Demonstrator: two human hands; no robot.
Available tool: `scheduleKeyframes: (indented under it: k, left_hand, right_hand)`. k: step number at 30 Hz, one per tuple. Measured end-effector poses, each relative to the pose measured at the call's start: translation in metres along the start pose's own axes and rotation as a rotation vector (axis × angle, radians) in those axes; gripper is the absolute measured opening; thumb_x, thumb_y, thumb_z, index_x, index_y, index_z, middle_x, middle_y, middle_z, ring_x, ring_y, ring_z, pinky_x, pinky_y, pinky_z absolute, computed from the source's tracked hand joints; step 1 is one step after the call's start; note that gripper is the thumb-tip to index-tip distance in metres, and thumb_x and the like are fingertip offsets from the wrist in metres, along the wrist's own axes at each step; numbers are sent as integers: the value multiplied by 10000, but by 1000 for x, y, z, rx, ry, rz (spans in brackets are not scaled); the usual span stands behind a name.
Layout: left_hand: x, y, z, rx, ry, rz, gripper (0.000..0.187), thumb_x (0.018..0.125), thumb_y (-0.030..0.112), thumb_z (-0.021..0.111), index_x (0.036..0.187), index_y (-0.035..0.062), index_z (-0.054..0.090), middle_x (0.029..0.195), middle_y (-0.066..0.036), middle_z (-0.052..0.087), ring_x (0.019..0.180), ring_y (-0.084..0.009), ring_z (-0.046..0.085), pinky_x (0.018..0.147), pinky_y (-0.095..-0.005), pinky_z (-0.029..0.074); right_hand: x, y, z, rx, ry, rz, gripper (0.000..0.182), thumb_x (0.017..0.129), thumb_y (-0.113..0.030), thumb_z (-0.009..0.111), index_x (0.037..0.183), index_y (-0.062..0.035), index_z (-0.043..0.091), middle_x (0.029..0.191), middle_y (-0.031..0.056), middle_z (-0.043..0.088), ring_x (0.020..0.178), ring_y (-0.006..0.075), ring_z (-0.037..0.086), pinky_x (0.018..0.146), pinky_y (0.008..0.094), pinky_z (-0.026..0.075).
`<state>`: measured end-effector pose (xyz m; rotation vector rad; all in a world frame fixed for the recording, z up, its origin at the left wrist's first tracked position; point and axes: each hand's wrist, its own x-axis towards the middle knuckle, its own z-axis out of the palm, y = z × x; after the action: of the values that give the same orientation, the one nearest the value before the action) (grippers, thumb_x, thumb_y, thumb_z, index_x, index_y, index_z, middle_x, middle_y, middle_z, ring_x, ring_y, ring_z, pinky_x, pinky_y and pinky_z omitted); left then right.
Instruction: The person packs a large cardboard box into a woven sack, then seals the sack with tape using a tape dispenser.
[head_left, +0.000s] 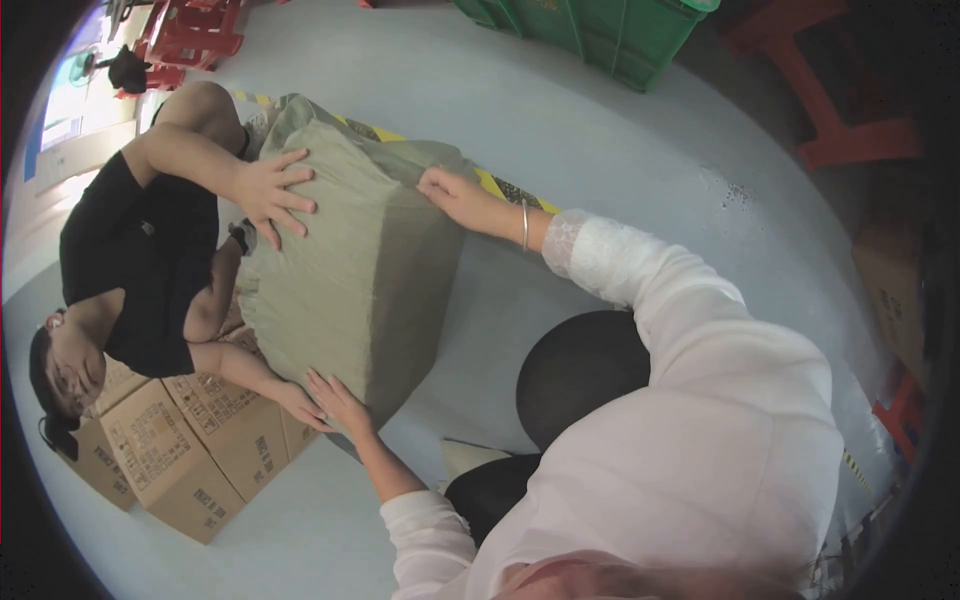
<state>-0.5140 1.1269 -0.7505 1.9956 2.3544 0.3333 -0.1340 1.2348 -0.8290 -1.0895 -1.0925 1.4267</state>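
A large box-shaped bundle wrapped in grey-green woven sacking [320, 260] stands between me and another person. My right hand [462, 200], with a bracelet at the wrist, has its fingers curled on the sacking at the bundle's upper right corner. Lower down, my left hand [340, 405] lies flat with fingers stretched against the bundle's near lower edge. The other person's spread hand [275, 197] presses on the bundle's top left part. That person's second hand [302, 405] is right beside my left fingers.
Several printed cardboard cartons [190, 455] are stacked at lower left, beside the crouching person in black [135, 250]. A green plastic crate [600, 35] stands at the top. Red stools [195, 35] are at upper left, and another red stool [830, 110] is at upper right. Yellow-black tape [515, 195] marks the floor.
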Motion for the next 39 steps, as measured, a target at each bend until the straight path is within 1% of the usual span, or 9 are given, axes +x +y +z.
scheduleKeyframes:
  k: [4, 7, 10, 13, 22, 27, 31, 36, 39]
  left_hand:
    - [2, 9, -2, -61, -3, -35, 528, 944, 364, 270, 1360, 39, 256, 1405, -193, 221, 1313, -295, 180, 1065, -403, 120]
    - [1, 10, -3, -61, -6, -46, 522, 943, 349, 277, 1354, 27, 266, 1401, -189, 235, 1307, -295, 197, 1065, -402, 137]
    - [1, 10, -5, -60, -17, -68, 515, 945, 344, 276, 1361, 40, 253, 1414, -168, 215, 1317, -270, 180, 1072, -389, 122]
    - [-2, 11, -4, -35, -10, -62, 509, 942, 338, 274, 1354, 39, 268, 1405, -172, 235, 1310, -275, 199, 1069, -389, 137]
    - [6, 39, -10, 45, -104, -126, 553, 947, 353, 225, 1358, -17, 204, 1413, -194, 190, 1321, -283, 162, 1080, -372, 116]
    - [60, 204, -9, 1, -159, 408, 577, 901, 207, 430, 1371, 5, 163, 1421, -221, 120, 1333, -325, 74, 1068, -447, 112]
    - [120, 305, 8, 244, -273, 938, 696, 826, 397, 532, 1372, 90, 229, 1419, -188, 171, 1297, -357, 179, 1002, -492, 189]
    - [153, 332, 4, 351, -582, 1162, 503, 707, 415, 671, 1003, 46, 501, 994, -78, 500, 1007, -259, 447, 1005, -503, 256]
    - [161, 328, -8, 351, -603, 1142, 368, 760, 317, 654, 987, 55, 529, 876, -55, 498, 868, -225, 499, 1019, -482, 252]
  right_hand:
    - [0, -7, 1, 66, -39, 29, 330, 936, -422, 311, 823, -132, 421, 707, -32, 395, 648, 98, 344, 615, 238, 293]
    - [3, -16, 0, -168, -79, -1, 538, 692, -592, 590, 857, -151, 329, 717, -32, 330, 601, 121, 278, 566, 263, 241]
    - [15, -27, 0, -335, 19, -249, 434, 822, -509, 506, 697, -131, 333, 538, 5, 242, 490, 155, 259, 493, 284, 245]
    - [31, -29, 5, -382, 208, -616, 403, 883, -376, 489, 595, -115, 383, 832, -12, 422, 668, 171, 388, 715, 333, 293]
    - [38, -49, -5, 73, -115, -354, 200, 877, -293, 495, 934, -126, 400, 751, -11, 436, 590, 138, 360, 624, 271, 319]
    - [53, 54, -50, 315, 288, -21, 285, 912, -258, 455, 1159, -116, 456, 1202, 36, 445, 1145, 198, 385, 976, 305, 300]
    - [46, 82, -64, 273, 24, 122, 467, 890, -359, 478, 1307, -176, 376, 1387, 42, 299, 1291, 202, 250, 1051, 310, 206]
    - [34, 79, -43, 218, 45, 107, 139, 885, -249, 524, 791, -148, 507, 767, -58, 447, 744, 82, 373, 710, 202, 288]
    - [24, 65, -40, 269, 29, 71, 211, 925, -294, 433, 806, -131, 496, 734, -59, 437, 693, 77, 369, 665, 204, 297]
